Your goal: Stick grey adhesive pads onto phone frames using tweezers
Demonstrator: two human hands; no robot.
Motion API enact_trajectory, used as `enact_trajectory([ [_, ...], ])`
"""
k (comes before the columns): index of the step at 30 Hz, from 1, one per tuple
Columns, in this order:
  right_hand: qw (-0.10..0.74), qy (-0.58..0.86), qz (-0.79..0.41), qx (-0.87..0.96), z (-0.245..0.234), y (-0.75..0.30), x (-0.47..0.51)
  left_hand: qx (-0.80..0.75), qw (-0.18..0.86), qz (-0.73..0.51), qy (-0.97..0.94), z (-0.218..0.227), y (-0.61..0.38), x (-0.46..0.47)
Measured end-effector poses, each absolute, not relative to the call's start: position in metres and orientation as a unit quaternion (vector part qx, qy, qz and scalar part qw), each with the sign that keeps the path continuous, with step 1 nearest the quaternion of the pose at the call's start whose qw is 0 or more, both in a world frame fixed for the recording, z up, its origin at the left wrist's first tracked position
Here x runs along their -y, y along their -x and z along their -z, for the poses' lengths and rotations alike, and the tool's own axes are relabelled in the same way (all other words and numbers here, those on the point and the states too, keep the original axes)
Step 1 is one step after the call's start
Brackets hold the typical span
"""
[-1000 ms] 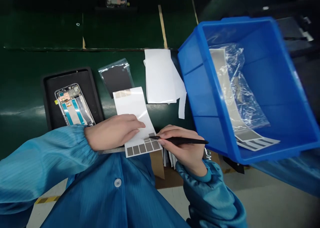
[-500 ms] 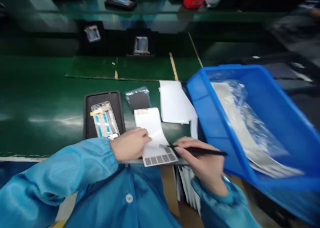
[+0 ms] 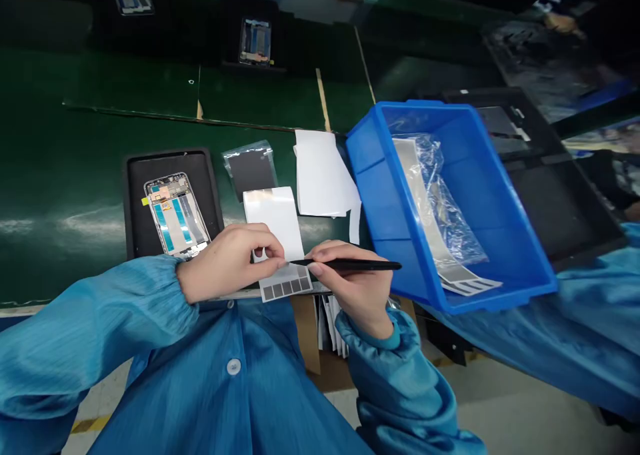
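Observation:
My right hand (image 3: 360, 285) grips a pair of black tweezers (image 3: 370, 265) like a pen, with the tip pointing left. My left hand (image 3: 233, 262) is closed in a pinch right at the tweezer tip; whatever lies between thumb and forefinger is too small to make out. Beneath both hands lies a white sheet of grey square stickers (image 3: 273, 218), its lower edge at the table front. Left of it, an opened phone body (image 3: 173, 215) with blue strips rests in a black tray (image 3: 135, 175), partly covered by my left wrist.
Behind the sheet lies a clear bag with a dark grey sheet (image 3: 253, 168). White paper (image 3: 323, 175) sits beside a blue bin (image 3: 390, 208) holding sticker strips and plastic film. Further back, two more phone bodies lie in dark trays. Another person's blue sleeve (image 3: 600, 315) shows at right.
My left hand has gone from lying on the sheet to a pinch at the tweezer tip. The tweezers have met the left fingers. The view has tilted down and shifted.

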State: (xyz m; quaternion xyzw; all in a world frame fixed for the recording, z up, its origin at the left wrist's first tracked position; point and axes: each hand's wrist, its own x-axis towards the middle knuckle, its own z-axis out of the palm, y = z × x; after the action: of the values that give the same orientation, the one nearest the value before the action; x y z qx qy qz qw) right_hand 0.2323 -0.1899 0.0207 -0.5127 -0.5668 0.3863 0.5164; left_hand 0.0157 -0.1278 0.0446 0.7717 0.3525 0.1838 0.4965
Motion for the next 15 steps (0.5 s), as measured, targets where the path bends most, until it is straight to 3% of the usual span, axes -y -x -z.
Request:
enact_trajectory([
  [15,0.498,0.515,-0.401,0.571,-0.015,-0.189,0.176,-0.413,0.497,-0.233,-0.726,-0.042,0.029,0.129],
])
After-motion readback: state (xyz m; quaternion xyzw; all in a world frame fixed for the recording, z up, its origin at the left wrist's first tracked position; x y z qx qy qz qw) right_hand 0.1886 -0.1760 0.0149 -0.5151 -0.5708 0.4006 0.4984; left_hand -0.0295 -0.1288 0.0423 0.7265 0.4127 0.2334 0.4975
